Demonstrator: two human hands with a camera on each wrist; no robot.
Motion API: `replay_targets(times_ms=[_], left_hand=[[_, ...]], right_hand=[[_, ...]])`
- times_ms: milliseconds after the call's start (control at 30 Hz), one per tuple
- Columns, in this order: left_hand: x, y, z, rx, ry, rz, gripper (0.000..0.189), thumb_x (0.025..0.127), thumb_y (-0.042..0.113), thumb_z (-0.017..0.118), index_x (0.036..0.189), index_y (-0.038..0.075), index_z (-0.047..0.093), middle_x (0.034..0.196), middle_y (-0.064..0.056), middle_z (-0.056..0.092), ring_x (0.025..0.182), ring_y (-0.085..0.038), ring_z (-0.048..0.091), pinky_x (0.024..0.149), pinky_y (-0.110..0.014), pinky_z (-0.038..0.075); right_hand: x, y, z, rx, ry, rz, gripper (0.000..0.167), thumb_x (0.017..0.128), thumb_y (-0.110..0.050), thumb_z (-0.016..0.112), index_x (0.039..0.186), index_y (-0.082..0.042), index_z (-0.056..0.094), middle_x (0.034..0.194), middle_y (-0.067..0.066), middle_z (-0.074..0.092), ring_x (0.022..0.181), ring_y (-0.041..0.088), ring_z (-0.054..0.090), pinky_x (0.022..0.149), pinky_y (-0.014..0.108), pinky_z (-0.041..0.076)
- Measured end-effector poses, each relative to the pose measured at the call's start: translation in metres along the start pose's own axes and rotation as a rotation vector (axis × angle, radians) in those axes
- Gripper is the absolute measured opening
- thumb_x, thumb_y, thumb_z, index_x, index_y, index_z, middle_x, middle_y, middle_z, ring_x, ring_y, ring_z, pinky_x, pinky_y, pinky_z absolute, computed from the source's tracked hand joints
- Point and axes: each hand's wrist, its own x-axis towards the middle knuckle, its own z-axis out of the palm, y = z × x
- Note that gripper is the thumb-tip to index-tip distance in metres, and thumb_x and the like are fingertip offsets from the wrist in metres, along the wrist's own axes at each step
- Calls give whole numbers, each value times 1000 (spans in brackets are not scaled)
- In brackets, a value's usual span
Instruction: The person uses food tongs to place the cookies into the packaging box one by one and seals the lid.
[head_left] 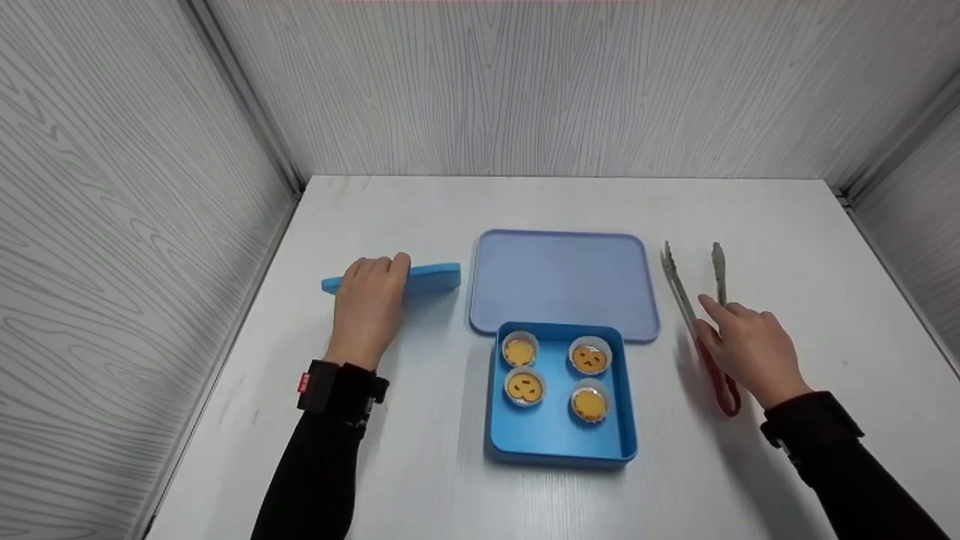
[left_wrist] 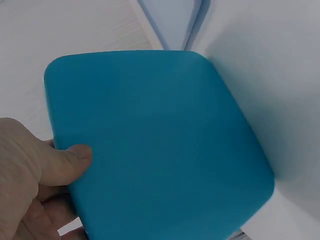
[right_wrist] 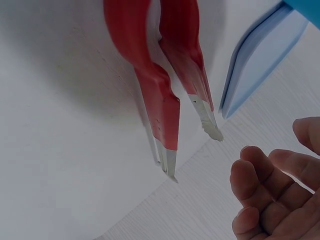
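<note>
My left hand (head_left: 369,307) grips a flat blue lid (head_left: 435,277) by one edge, left of the tray. The left wrist view shows the thumb on the broad face of the lid (left_wrist: 160,140). The right hand (head_left: 754,349) is beside the red-handled metal tongs (head_left: 679,289), which lie with their arms spread. In the right wrist view its loosely bent fingers are apart from the tongs (right_wrist: 165,120) and hold nothing. A blue box (head_left: 547,439) stands in the middle, with several yellow tarts (head_left: 524,388) in pleated cups inside.
A pale lavender-blue tray (head_left: 562,277) lies behind the box, whose far edge overlaps the tray's near rim. White wood-grain panels (head_left: 510,90) rise at the back and both sides of the white table (head_left: 420,480).
</note>
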Motion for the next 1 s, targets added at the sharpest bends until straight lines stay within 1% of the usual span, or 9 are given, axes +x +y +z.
replay_targets(times_ms=[133, 233, 367, 533, 667, 800, 900, 1000], left_hand=[[4, 5, -19, -35, 35, -3, 43, 81, -16, 73, 120, 0, 65, 110, -20, 70, 103, -37, 65, 99, -49, 53], [6, 10, -31, -63, 77, 7, 44, 83, -16, 71, 124, 0, 67, 110, -19, 67, 100, -35, 63, 95, -47, 54], [9, 18, -43, -93, 141, 55, 37, 87, -15, 68, 122, -1, 68, 106, -18, 65, 96, -34, 62, 91, -46, 54], [11, 32, -57, -124, 209, 128, 30, 91, -11, 67, 119, -1, 69, 102, -16, 65, 90, -32, 60, 85, -44, 54], [12, 43, -66, -109, 248, 182, 32, 90, -13, 67, 119, 0, 69, 101, -15, 64, 88, -31, 59, 84, -43, 54], [13, 55, -73, -105, 285, 226, 32, 91, -14, 64, 119, 1, 69, 100, -13, 63, 86, -29, 57, 82, -41, 52], [15, 63, -76, -118, 304, 256, 31, 93, -13, 61, 120, 2, 69, 100, -12, 63, 86, -28, 56, 80, -39, 51], [16, 72, -76, -132, 311, 290, 31, 94, -12, 59, 121, 2, 68, 101, -11, 63, 88, -27, 56, 80, -38, 51]], right_hand=[[1, -1, -1, 5, 4, 0, 38, 89, -7, 74, 125, 2, 70, 79, 21, 67, 64, 40, 63, 64, 57, 48], [3, -4, -2, 4, 12, -4, 38, 88, -5, 74, 125, 1, 70, 76, 19, 64, 62, 39, 62, 64, 55, 47], [7, -8, -2, 0, 19, -9, 38, 88, -4, 73, 125, 1, 70, 72, 17, 61, 60, 38, 59, 63, 54, 45], [12, -14, -3, 5, 28, -23, 38, 88, -4, 73, 126, -1, 70, 71, 14, 60, 59, 36, 59, 65, 53, 46], [18, -21, -3, 22, 41, -46, 37, 88, -2, 73, 125, -3, 70, 70, 12, 58, 57, 33, 56, 63, 50, 45], [24, -28, -3, 47, 48, -74, 38, 88, -1, 74, 126, -2, 71, 69, 10, 57, 56, 28, 51, 62, 47, 44], [29, -34, -3, 65, 43, -103, 42, 88, -1, 75, 129, -2, 70, 74, 12, 60, 61, 27, 52, 64, 45, 45], [34, -42, -2, 86, 31, -147, 49, 88, -2, 77, 135, -4, 66, 83, 13, 64, 70, 28, 57, 67, 42, 51]])
